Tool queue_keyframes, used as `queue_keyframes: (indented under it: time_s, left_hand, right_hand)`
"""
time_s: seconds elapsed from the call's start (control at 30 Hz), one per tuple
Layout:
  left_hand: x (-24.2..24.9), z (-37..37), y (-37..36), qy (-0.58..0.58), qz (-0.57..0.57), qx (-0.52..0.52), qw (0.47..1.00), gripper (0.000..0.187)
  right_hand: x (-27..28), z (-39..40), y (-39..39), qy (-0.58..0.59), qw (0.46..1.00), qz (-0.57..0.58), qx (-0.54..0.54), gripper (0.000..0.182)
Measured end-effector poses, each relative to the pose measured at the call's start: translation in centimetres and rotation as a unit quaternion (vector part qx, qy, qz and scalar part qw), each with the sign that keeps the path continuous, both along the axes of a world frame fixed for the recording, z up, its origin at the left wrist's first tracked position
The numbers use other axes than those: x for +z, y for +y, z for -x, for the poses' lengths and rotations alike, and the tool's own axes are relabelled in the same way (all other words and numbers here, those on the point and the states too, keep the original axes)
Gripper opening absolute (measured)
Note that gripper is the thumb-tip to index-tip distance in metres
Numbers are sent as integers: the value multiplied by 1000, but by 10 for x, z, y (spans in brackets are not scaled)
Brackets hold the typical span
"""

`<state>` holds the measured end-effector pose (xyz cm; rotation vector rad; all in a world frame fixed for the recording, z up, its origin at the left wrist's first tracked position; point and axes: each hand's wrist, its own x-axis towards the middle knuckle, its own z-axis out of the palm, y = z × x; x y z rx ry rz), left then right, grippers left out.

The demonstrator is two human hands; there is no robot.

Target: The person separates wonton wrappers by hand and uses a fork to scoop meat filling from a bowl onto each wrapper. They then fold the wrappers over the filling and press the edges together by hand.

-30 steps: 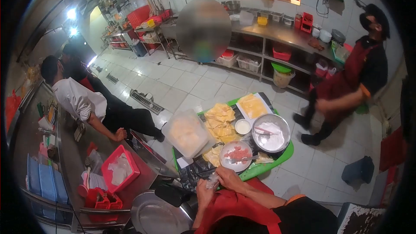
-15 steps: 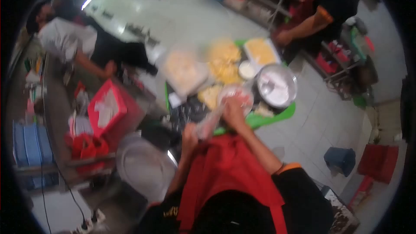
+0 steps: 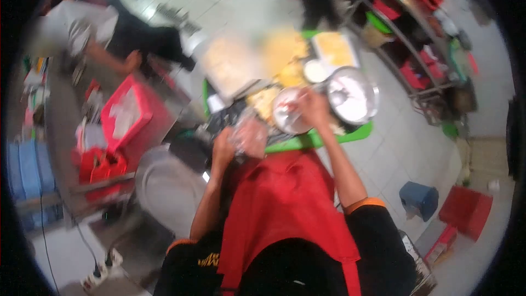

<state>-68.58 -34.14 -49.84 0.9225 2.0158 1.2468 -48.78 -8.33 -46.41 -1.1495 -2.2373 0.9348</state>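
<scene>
Clear, crinkled plastic wrapper (image 3: 247, 134) is resting in your left hand (image 3: 224, 145), fingers curled around it just above the near edge of the green tray (image 3: 307, 141). Your right hand (image 3: 313, 107) is reaching into the small metal bowl (image 3: 287, 115); the frame is blurred, so I cannot tell whether it is clenching anything there. By my reading you are fetching filling for the wrapper, and the next move is calling for a small portion carried back over the wrapper without spilling.

The small bowl is showing something pinkish, too smeared to name. Just beyond it the large metal bowl (image 3: 352, 96) is holding something white, perhaps flour. A little white cup (image 3: 315, 70) is sitting between them and a flat tray of yellow sheets (image 3: 332, 49). More yellow pieces (image 3: 285, 55) are lying loose on the green tray, beside a clear tub (image 3: 230, 66) with pale contents. On the steel counter (image 3: 60, 148) to your left a red bin (image 3: 131, 118) is holding white pieces.
</scene>
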Motion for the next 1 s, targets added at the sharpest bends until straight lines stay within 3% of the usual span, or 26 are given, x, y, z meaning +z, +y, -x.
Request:
queue_keyframes:
  time_s: [0.03, 0.07, 0.1, 0.13, 0.17, 0.2, 0.27, 0.3, 0.43, 0.5, 0.57, 0.6, 0.63, 0.67, 0.7, 0.73, 0.8, 0.83, 0.9, 0.93, 0.97, 1.0]
  left_hand:
    - [10, -7, 8, -65, 21, 13, 998, 24]
    - [-11, -5, 10, -109, -25, 21, 994, 26]
    - [-1, -12, 16, -156, -20, 43, 987, 23]
    - [14, -18, 23, -180, -11, 65, 982, 20]
    - [-18, -10, 19, -153, 36, 66, 985, 16]
    - [-13, -11, 25, -148, 27, 60, 987, 16]
    - [0, -20, 30, -267, -50, 82, 959, 17]
    - [-4, -19, 28, -207, -43, 82, 974, 19]
    - [56, -24, 28, -205, -72, 110, 970, 16]
    - [61, -15, 14, -113, -11, 88, 990, 12]
    - [111, -23, 19, -27, 47, 84, 995, 11]
    - [151, -39, 27, -54, -2, 102, 993, 10]
    - [135, -28, 17, -66, 45, 124, 989, 8]
    - [157, -31, 18, -61, 22, 116, 991, 6]
    - [122, -9, 3, -60, -31, 90, 994, 7]
    - [122, -3, -6, -54, -19, 111, 992, 7]
    - [126, -1, -2, -203, -127, 116, 964, 14]
    - [131, -2, -3, -256, -153, 126, 946, 23]
    - [144, -3, -1, -303, -173, 109, 931, 28]
    - [151, -4, 2, -351, -191, 90, 912, 34]
    - [159, -5, 6, -352, -192, 83, 912, 34]
    - [168, -8, 10, -419, -221, 63, 878, 39]
  right_hand:
    - [28, 3, -12, 2, 999, 30, 25, 15]
    - [-4, 6, -10, 47, 997, 23, 61, 19]
    - [1, 9, -18, -1, 997, 56, 62, 18]
    - [-6, 9, -29, 20, 998, 3, 51, 16]
    - [-12, 9, -30, 34, 994, 42, 94, 18]
    - [-26, 10, -38, 82, 993, -27, 80, 14]
    - [-13, 6, -46, 72, 991, 41, 107, 11]
    - [-9, 7, -51, 74, 991, 39, 105, 11]
    - [-6, 17, -70, 134, 979, 59, 144, 9]
    - [-13, 23, -79, 154, 970, 69, 172, 10]
    - [-55, 31, -87, 109, 974, 6, 196, 16]
    - [-63, 32, -86, -49, 967, 49, 244, 23]
    - [-57, 34, -90, -42, 971, 69, 224, 29]
    - [-40, 32, -91, 39, 976, 11, 214, 32]
    - [-26, 32, -89, 52, 974, 61, 212, 33]
    - [-13, 35, -90, 48, 968, 148, 195, 38]
    - [-4, 37, -87, 79, 928, 281, 230, 54]
    - [-6, 38, -89, 79, 927, 282, 234, 54]
    - [-8, 39, -89, 139, 799, 531, 244, 77]
    - [-8, 39, -90, 140, 802, 528, 243, 77]
    - [-8, 37, -95, 221, 704, 622, 261, 84]
    - [-5, 35, -98, 298, 591, 698, 272, 91]
